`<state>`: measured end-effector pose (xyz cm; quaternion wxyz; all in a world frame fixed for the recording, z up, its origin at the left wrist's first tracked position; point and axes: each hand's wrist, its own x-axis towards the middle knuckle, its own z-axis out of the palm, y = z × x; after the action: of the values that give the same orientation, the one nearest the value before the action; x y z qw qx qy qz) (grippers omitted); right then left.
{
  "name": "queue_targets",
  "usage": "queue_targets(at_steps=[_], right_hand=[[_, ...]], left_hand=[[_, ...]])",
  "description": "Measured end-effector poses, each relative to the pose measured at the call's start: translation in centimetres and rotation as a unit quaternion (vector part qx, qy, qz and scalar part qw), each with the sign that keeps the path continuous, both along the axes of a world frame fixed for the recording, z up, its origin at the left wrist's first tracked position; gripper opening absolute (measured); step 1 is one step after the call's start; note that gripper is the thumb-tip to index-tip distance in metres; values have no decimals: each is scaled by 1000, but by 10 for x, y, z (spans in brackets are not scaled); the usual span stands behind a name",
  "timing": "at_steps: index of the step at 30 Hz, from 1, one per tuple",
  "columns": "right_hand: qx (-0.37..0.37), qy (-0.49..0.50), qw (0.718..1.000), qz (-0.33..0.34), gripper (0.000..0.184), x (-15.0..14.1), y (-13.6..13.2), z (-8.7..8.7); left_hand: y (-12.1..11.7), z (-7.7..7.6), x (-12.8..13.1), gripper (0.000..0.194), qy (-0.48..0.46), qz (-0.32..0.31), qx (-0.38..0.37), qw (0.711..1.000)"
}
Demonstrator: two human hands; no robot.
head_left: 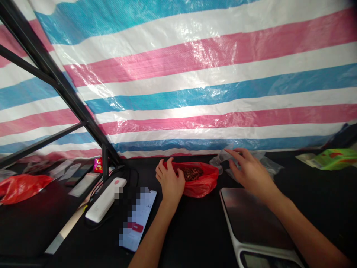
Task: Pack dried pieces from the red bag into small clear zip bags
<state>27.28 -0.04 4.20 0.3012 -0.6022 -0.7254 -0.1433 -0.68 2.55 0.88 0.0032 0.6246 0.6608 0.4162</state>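
On table (195, 230), left hand (170, 182) on red bag (202, 184), right hand (251, 173) on plastic (220, 160)

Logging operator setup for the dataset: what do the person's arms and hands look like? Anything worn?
The left hand and right hand are bare, with no gloves. The left forearm and right forearm show no sleeves. No rings, watch, cables or markers are visible.

A strip of black desk (195, 234) runs below the red plastic bag (200, 184), between the phone (138, 219) and the kitchen scale (256, 217), which stands in the way beneath the right hand (251, 173).
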Motion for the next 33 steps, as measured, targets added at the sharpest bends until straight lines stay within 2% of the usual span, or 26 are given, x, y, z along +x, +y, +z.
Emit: queue_targets(at_steps=[2, 5, 7, 9, 12, 17, 20, 23, 25, 28, 30, 33], right_hand=[[-12, 15, 999, 26, 41, -8, -4, 0], [-35, 19, 991, 131, 35, -28, -14, 3], [-71, -9, 976, 207, 33, -40, -20, 3], [-111, -43, 961, 248, 32, -48, -25, 0], [-138, -65, 960, 235, 31, -49, -26, -4], [-93, -66, 981, 160, 28, -40, -19, 1], [-89, -60, 982, 157, 26, -37, -17, 5], [-117, -44, 972, 199, 19, -38, -20, 7], [-135, -30, 966, 219, 12, -40, -22, 9], [-155, -19, 962, 225, 20, -41, -24, 11], [-153, -15, 965, 212, 24, -37, -22, 14], [-132, 12, 978, 162, 26, -19, -17, 18]], left_hand=[[2, -5, -2, 45, 13, 33, -32, 999], [5, -9, -6, 53, -16, 34, -70, 997], [6, -10, -10, 59, -61, -11, -94, 994], [7, -8, -15, 59, -98, -74, -103, 987], [9, -2, -20, 54, -119, -122, -72, 983], [7, 11, -20, 46, -132, -106, 30, 985], [0, 13, -14, 48, -66, -83, 31, 994], [-5, 13, -8, 51, 41, -77, 46, 995], [-9, 15, -5, 52, 91, -151, 80, 981], [-17, 21, -2, 47, 119, -332, 104, 930], [-25, 27, 2, 38, 128, -410, 74, 900], [-35, 31, 9, 30, 190, -445, -35, 874]])
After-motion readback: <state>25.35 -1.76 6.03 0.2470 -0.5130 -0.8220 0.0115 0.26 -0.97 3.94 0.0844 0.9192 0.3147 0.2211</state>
